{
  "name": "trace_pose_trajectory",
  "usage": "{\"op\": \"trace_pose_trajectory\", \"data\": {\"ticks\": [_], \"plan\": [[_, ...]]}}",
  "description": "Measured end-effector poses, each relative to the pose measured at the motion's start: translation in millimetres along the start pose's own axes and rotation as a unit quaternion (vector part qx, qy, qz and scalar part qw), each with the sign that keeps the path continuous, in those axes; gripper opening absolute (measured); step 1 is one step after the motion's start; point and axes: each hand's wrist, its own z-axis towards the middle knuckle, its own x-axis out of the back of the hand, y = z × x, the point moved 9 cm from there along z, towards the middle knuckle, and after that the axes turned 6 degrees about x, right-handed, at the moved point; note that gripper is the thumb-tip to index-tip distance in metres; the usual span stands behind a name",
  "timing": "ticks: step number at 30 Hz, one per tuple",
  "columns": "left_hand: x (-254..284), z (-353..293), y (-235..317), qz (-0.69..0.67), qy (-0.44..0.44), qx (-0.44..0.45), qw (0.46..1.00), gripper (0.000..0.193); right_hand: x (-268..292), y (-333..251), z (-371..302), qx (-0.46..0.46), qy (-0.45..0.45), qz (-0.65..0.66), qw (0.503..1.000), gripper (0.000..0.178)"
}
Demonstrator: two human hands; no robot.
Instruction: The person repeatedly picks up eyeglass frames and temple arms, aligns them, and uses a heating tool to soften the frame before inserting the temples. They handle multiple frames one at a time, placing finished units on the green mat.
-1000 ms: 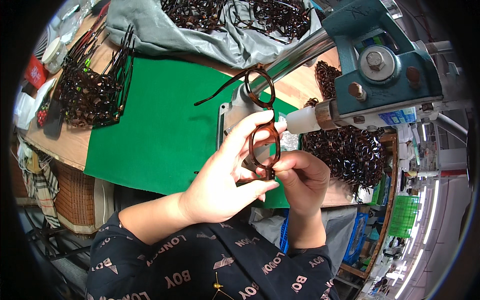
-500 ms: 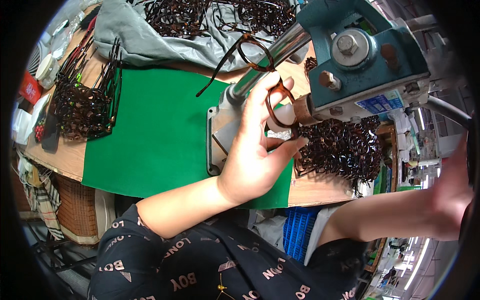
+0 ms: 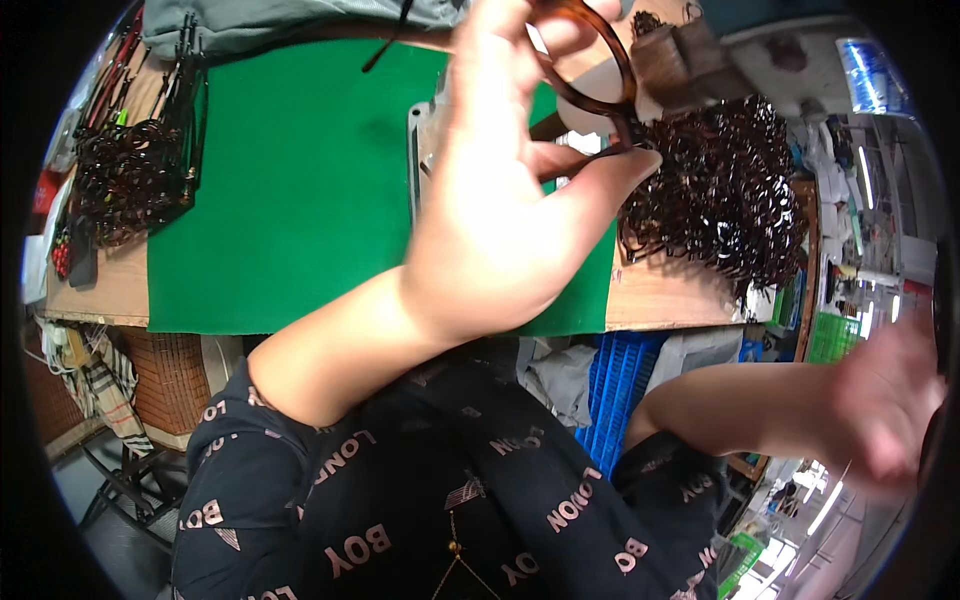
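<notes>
My left hand (image 3: 495, 220) holds a tortoiseshell eyeglass frame (image 3: 619, 55), thumb at its lower edge and fingers behind the rim. The upper part of that frame runs out of the picture. Just right of the rim is the brown round head (image 3: 662, 70) of a teal and grey machine (image 3: 785, 60); a pale disc (image 3: 592, 92) shows through the rim opening. Whether the rim touches the head, I cannot tell. My right hand (image 3: 888, 405) is at the far right edge, smeared by motion and partly cut off by a dark shape; its fingers are not clear.
A green mat (image 3: 285, 200) covers the middle of the wooden table. Heaped dark eyeglass frames (image 3: 715, 200) lie on the right, and another stack (image 3: 135, 180) stands on the left. Grey cloth (image 3: 260, 18) lies at the back. Below the table edge is a blue crate (image 3: 618, 390).
The view has shifted, so the table and machine sit higher and look closer. My left hand keeps hold of the eyeglass frame near the machine head. My right hand stays at the far right, blurred.
</notes>
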Motion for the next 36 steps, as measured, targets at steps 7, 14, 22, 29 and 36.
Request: {"op": "trace_pose_trajectory", "data": {"ticks": [7, 14, 22, 29, 36], "plan": [[55.1, -22.1, 20.0, 0.111, -0.033, 0.081, 0.99, 0.067, -80.9, 119.3, -259.8, -0.422, -0.139, 0.033, 0.895, 0.012], [47.9, -34.4, 11.2, 0.038, -0.058, 0.098, 0.993, 0.055, -99.0, 122.1, -244.9, -0.338, -0.183, -0.031, 0.923, 0.01], [31.0, -41.6, 0.7, 0.0, -0.194, 0.189, 0.963, 0.038, -104.9, 119.2, -232.4, -0.266, -0.256, -0.05, 0.928, 0.011], [48.7, -67.1, -12.1, 0.065, 0.017, 0.42, 0.905, 0.017, -93.0, 127.6, -244.4, -0.335, -0.213, -0.014, 0.918, 0.011], [38.7, -77.6, -21.5, 0.071, -0.051, 0.494, 0.865, 0.016, -98.4, 129.8, -241.0, -0.31, -0.243, -0.015, 0.919, 0.013]]}}
